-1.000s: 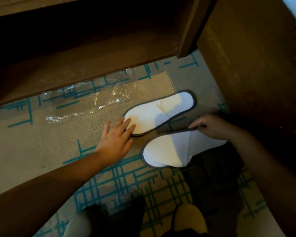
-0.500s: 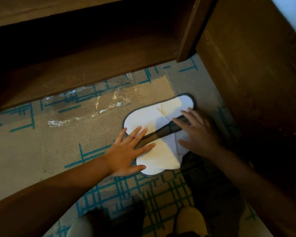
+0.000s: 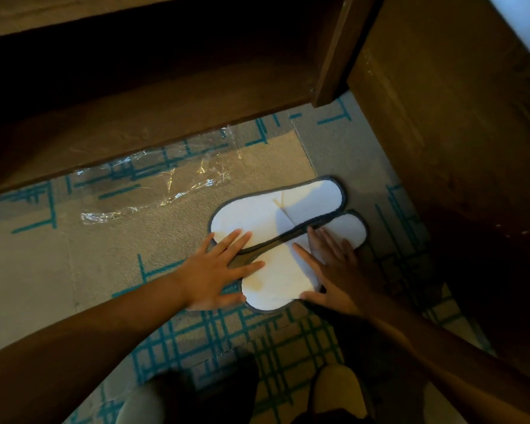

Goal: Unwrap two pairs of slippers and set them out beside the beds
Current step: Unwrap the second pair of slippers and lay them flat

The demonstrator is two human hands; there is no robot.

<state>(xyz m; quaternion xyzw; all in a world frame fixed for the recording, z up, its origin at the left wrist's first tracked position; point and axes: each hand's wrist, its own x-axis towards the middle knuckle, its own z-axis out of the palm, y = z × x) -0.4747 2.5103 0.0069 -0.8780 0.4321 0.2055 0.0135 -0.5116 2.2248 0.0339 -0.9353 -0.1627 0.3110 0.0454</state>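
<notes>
Two flat white slippers with grey piping lie side by side on the carpet, their long edges touching. The far slipper (image 3: 291, 206) has its heel near the wooden panel. The near slipper (image 3: 276, 280) sits just in front of it. My left hand (image 3: 218, 270) lies flat with fingers spread across the toe ends of both. My right hand (image 3: 334, 267) presses flat on the near slipper's middle, covering part of it. An empty clear plastic wrapper (image 3: 153, 191) lies on the carpet to the left.
A dark wooden shelf unit (image 3: 135, 123) overhangs the carpet at the back. A wooden bed side panel (image 3: 459, 148) rises on the right. The beige carpet (image 3: 43, 270) has teal line patterns. My knees show at the bottom edge.
The near slipper slid up against the far one. My right hand let go of its edge and now lies flat on it; my left hand shifted right onto both toes.
</notes>
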